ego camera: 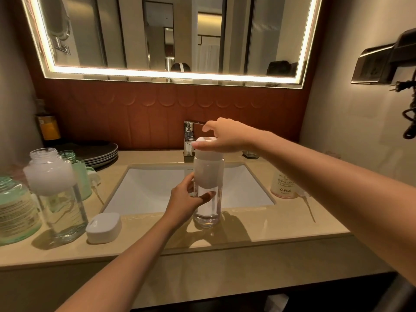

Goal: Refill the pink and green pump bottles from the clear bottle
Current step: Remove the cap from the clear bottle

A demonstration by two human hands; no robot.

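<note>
A tall clear bottle (208, 206) with a white cap (208, 154) stands on the counter at the sink's front rim. My left hand (185, 199) grips its lower body. My right hand (225, 138) holds the cap from above, thumb along its edge. The pink bottle (283, 184) stands open right of the sink, its pump (304, 194) lying beside it. A green bottle (82, 176) stands at the left with its pump (95, 176) lying alongside. A larger green bottle (15, 210) is at the far left edge.
A second clear bottle (57, 194), uncapped, stands at the left with a white square cap (103, 227) beside it. Stacked grey plates (101, 152) and an amber bottle (48, 129) sit behind. The faucet (189, 136) rises behind the sink (153, 188). A hair dryer (391, 59) hangs on the right wall.
</note>
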